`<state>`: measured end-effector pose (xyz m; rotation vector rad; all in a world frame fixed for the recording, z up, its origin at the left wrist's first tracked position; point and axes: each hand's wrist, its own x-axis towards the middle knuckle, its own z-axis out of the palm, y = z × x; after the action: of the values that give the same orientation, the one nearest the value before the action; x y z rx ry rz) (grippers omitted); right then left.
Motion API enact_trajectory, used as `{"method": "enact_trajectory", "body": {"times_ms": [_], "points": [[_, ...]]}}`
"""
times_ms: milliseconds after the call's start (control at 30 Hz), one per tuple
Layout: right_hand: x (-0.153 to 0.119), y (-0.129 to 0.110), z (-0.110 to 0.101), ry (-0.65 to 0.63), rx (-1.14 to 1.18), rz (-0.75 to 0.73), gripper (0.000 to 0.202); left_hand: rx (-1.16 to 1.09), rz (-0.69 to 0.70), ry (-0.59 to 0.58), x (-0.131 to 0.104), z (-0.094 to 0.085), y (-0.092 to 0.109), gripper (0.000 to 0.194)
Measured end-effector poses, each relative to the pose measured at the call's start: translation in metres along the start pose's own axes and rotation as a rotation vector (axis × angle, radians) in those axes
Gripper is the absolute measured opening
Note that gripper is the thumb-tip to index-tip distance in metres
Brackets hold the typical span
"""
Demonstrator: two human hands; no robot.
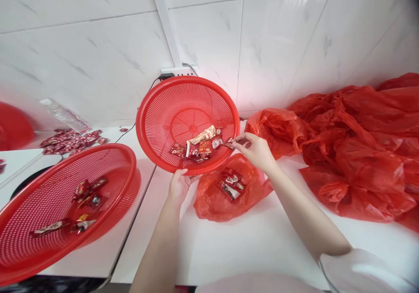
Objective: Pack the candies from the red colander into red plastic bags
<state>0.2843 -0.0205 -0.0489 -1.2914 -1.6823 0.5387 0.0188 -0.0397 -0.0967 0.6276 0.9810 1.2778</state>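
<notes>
My left hand (pixel 180 186) grips the near rim of a round red plastic basket (pixel 157 109), which is tilted toward me. Several wrapped snack packets (pixel 204 147), red with one gold, lie gathered in its lower part. At the basket's right rim, my right hand (pixel 257 149) pinches a small red-and-white packet (pixel 230 143) between thumb and fingers. Below the basket, an open red plastic bag (pixel 209 201) rests on the white table with a few packets (pixel 232 184) inside. My left palm and some of its fingers are hidden beneath the basket.
A second red basket (pixel 127 166) with several packets stands at the left. Behind it are a heap of small red packets (pixel 70 141) and a clear plastic package (pixel 65 115). Crumpled red bags (pixel 356 153) are piled at the right. A power strip (pixel 181 71) with a cable sits against the tiled wall.
</notes>
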Motion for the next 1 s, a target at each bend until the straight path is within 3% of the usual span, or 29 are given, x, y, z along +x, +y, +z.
{"method": "enact_trajectory", "body": {"times_ms": [100,200,367,567,700,800,900,1000], "points": [[0.002,-0.002,-0.011,-0.083,0.221,0.062,0.011,-0.019,0.003,0.034,-0.001,0.001,0.003,0.023],[0.001,-0.005,-0.023,-0.278,0.4,0.063,0.014,-0.033,0.021,0.08,-0.001,0.0,0.004,0.024],[-0.007,-0.017,-0.039,-0.55,0.277,0.05,0.014,-0.029,0.024,0.112,0.001,-0.002,0.006,0.028],[-0.015,-0.026,-0.058,-0.594,-0.272,0.066,0.027,0.182,-0.056,0.153,0.003,-0.005,0.01,0.036],[-0.02,-0.028,-0.071,-0.59,-0.412,0.188,0.044,0.334,-0.008,0.223,0.003,-0.005,0.011,0.046],[-0.025,-0.036,-0.081,-0.558,-0.435,0.217,0.057,0.561,-0.047,0.268,-0.003,-0.007,0.019,0.058],[-0.031,-0.046,-0.087,-0.57,-0.463,0.247,0.057,0.902,-0.055,0.198,-0.021,-0.006,0.033,0.066],[-0.036,-0.051,-0.083,-0.567,-0.591,0.318,0.061,1.219,0.119,0.041,-0.05,0.003,0.045,0.054]]}}
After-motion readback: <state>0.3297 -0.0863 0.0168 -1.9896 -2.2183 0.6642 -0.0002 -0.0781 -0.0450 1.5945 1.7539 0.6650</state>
